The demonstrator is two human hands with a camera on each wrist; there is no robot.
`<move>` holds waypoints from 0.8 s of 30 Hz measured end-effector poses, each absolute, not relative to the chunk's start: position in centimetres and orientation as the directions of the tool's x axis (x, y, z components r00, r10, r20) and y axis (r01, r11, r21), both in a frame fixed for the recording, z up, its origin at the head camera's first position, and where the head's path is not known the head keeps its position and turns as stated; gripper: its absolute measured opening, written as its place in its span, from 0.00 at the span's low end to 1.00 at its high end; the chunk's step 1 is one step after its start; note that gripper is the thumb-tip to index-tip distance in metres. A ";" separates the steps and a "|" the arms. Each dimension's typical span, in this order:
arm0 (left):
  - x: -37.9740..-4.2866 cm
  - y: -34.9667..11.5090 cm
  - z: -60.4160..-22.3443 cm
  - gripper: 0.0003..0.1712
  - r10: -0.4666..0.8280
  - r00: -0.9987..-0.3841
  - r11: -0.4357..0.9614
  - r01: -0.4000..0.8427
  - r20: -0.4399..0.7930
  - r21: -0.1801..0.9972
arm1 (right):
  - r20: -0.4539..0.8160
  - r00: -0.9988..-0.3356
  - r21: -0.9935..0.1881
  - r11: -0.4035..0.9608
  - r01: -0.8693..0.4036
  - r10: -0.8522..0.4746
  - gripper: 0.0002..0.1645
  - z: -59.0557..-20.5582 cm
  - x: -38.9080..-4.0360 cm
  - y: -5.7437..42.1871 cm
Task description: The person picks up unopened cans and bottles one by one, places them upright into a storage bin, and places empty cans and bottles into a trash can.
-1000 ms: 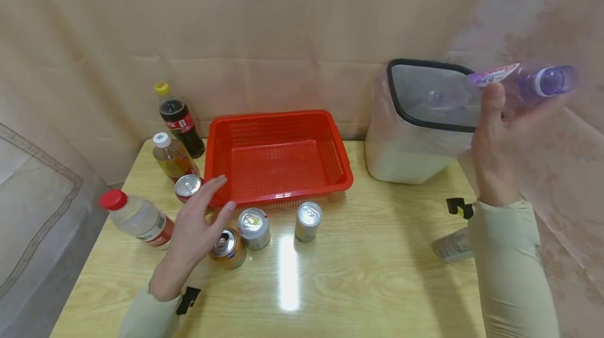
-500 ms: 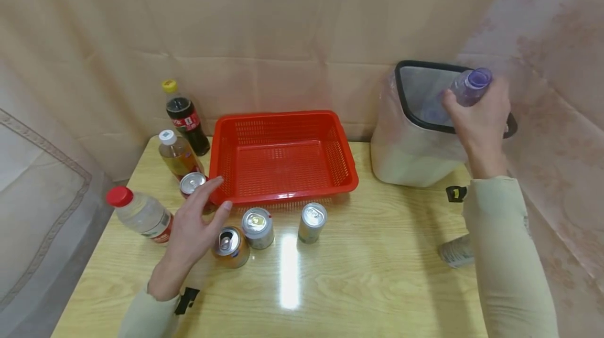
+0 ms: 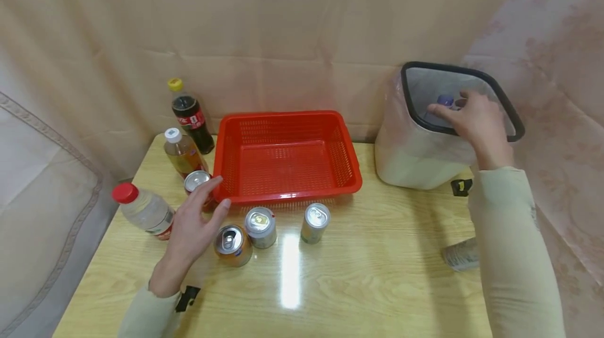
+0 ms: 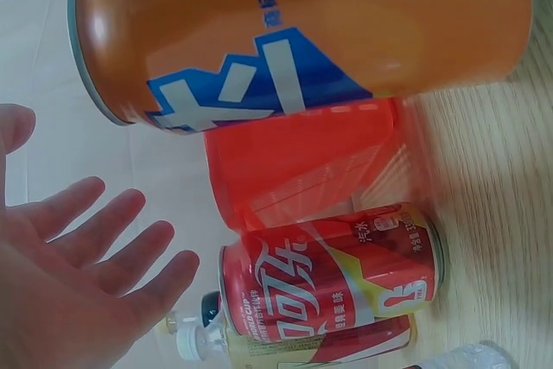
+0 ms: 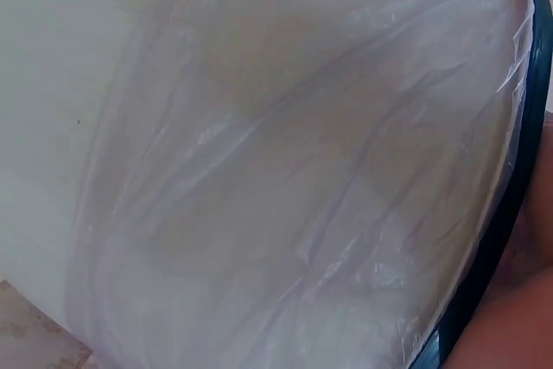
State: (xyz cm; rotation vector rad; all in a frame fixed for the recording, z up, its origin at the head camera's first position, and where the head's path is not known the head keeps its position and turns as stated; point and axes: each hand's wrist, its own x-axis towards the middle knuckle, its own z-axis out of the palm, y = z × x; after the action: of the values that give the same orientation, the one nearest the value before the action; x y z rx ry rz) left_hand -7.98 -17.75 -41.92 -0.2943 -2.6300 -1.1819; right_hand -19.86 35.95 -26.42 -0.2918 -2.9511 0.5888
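Pale-yellow wood-grain table (image 3: 368, 285): smooth, glossy; below my right hand (image 3: 476, 118) and left hand (image 3: 189, 230).
Cream-white, round-cornered bin (image 3: 415, 162): under my right hand; smooth wall, black rim (image 3: 453, 68), thin clear wrinkled liner (image 5: 251, 213) over it.
Red perforated plastic basket (image 3: 288, 197): left of my right grip; ahead and right of my left one.
Right hand: in the bin mouth, thumb and fingers parted, nothing seen pinched. Step, as I read it: letting the translucent purple plastic bottle (image 3: 445, 100) go. Best done with fingers spread until its neck is clear, then straight up, knuckles off the rim, liner not snagged.
Left hand: fingers fanned, holding nothing; over the cans, beside the basket corner.
Bottles left of my left grip: clear red-capped plastic one (image 3: 148, 213), nearest. Dark yellow-capped cola one (image 3: 192, 120) and amber white-capped one (image 3: 185, 155) sit beyond the fingertips.
Metal cylinder cans: orange (image 3: 236, 253), white (image 3: 262, 234), slim silver (image 3: 314, 225) right of my left grip; red cola can (image 4: 337, 270) near its fingertips; grey can (image 3: 461, 255) nearer me than my right grip, part-hidden.
Purple neck: in the bin, just past my right thumb; body hidden, tilt unclear.
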 end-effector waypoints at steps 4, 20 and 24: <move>-8.0 -17.7 -42.0 0.31 0.081 -0.950 0.646 0.281 0.302 0.710 | 0.152 -0.946 -0.467 0.864 0.186 0.286 0.56 -26.3 -18.9 35.3; -7.6 -17.8 -42.2 0.31 0.074 -0.945 0.623 0.292 0.317 0.725 | 0.881 -0.463 -0.370 0.757 -0.538 0.101 0.42 -33.9 -11.8 25.0; -7.5 -17.5 -41.9 0.31 0.077 -0.941 0.620 0.304 0.329 0.724 | 0.782 -0.622 -0.386 0.747 -0.541 -0.047 0.39 -38.7 -11.7 24.5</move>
State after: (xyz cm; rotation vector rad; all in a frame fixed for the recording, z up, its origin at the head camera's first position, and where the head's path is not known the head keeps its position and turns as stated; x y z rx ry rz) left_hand -7.54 -17.51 -41.90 -0.3102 -2.5799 -1.2257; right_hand -11.69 24.54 -38.67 0.4402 -2.1404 0.7856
